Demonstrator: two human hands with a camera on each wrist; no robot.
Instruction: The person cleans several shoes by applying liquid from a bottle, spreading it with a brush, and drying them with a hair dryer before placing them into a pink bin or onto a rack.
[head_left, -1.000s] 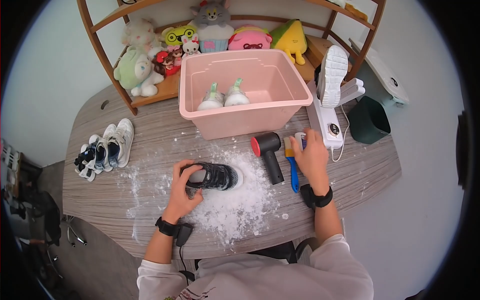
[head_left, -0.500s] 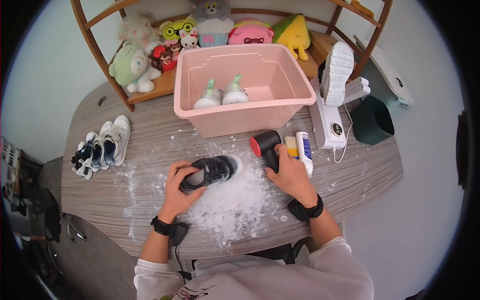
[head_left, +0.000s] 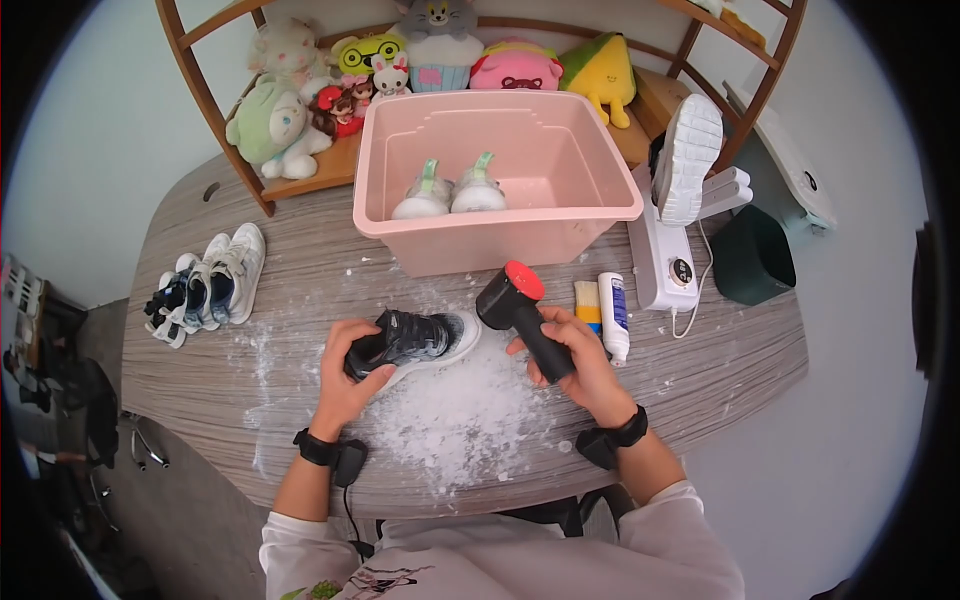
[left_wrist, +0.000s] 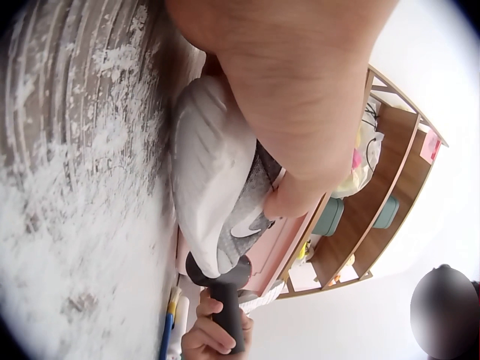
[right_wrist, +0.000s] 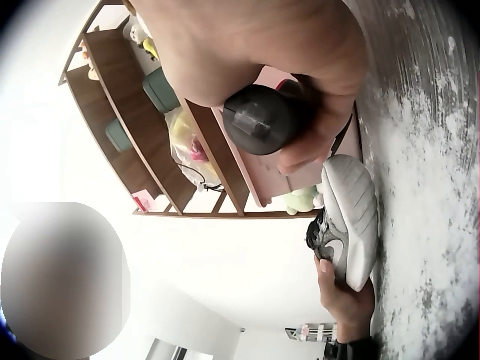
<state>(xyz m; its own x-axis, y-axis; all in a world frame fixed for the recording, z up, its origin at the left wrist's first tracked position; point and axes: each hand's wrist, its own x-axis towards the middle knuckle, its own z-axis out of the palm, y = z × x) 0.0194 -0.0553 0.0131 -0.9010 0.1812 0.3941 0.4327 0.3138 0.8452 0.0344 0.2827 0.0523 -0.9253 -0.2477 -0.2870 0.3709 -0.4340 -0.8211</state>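
Observation:
My left hand (head_left: pixel 342 378) grips a black and grey sneaker (head_left: pixel 418 338) by its heel end, thumb on the near side and fingers on the far side. Its toe points right, over white powder, and the white midsole (left_wrist: pixel 206 165) faces the left wrist camera. My right hand (head_left: pixel 588 372) holds a black handheld blower (head_left: pixel 535 335) by its handle, fingers wrapped round it. The blower's red end (head_left: pixel 524 280) faces up, and its head is just right of the shoe's toe. Beside the right hand lie a brush (head_left: pixel 588 300) and a white bottle (head_left: pixel 614 318).
White powder (head_left: pixel 460 425) covers the table's middle. A pink bin (head_left: pixel 490 240) holding a pair of light shoes (head_left: pixel 478 192) stands behind. More shoes (head_left: pixel 238 272) line the left, and a white shoe dryer (head_left: pixel 662 265) carries an upturned shoe (head_left: pixel 690 160) at right, near a dark green bin (head_left: pixel 752 262).
My right hand has moved left from the brush and bottle, taken the blower and lifted it, its red end turning upward. My left hand has tilted the sneaker, showing more of its side.

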